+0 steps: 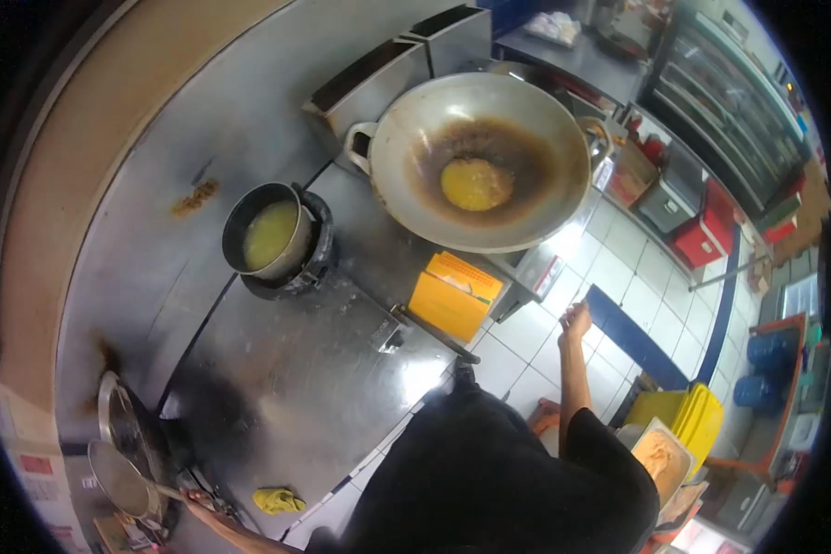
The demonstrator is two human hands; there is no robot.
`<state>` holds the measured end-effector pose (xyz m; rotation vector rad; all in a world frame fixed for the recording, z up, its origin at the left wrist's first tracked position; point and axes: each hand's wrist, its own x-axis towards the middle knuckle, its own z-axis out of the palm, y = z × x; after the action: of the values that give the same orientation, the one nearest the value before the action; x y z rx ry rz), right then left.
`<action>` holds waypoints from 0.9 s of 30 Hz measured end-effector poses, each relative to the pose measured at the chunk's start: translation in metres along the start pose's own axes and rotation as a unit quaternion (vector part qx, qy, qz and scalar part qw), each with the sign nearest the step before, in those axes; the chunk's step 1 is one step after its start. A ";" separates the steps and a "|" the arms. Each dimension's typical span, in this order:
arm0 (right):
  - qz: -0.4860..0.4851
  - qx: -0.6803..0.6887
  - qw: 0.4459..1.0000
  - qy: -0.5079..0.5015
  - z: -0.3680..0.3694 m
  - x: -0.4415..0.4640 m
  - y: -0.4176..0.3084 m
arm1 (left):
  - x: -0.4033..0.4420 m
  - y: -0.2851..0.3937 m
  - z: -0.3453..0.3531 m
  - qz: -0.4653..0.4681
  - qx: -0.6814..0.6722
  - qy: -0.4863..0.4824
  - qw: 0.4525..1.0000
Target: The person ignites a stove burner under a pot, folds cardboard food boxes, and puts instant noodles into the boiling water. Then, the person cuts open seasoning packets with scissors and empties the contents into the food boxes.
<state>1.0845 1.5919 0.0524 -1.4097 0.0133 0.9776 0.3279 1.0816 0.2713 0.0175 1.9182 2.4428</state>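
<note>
At the lower left, my left hand (208, 507) is closed around the handle of a round strainer (123, 480). The strainer's bowl is over or beside a dark wok (140, 427); whether they touch I cannot tell. My right hand (575, 319) is held out at the right above the tiled floor, its fingers curled and no object visible in them. A large wok (397, 175) with yellow liquid at its bottom sits beyond the hands. Left of it, a pot (293, 251) of yellowish liquid rests on a burner.
A yellow box (454, 297) stands by the large wok at the edge of the steel counter (277, 360). A yellow-green cloth (278, 500) lies near the strainer. To the right are a tray of orange food (663, 459), a yellow bin (697, 425) and a red cooler (706, 226).
</note>
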 end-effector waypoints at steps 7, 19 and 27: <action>-0.021 -0.032 0.999 0.030 -0.083 -0.004 0.009 | -0.044 0.006 0.017 0.022 0.060 0.054 0.997; 0.005 -0.010 0.999 0.048 -0.099 0.014 -0.008 | -0.091 0.033 0.056 0.037 0.127 0.003 0.991; -0.034 0.034 0.998 0.034 -0.075 0.135 -0.079 | -0.240 0.054 0.235 0.054 0.141 -0.158 0.976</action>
<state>1.2546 1.6170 0.0255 -1.3707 0.0480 0.8655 0.5739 1.2882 0.3826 0.4980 2.1336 2.0450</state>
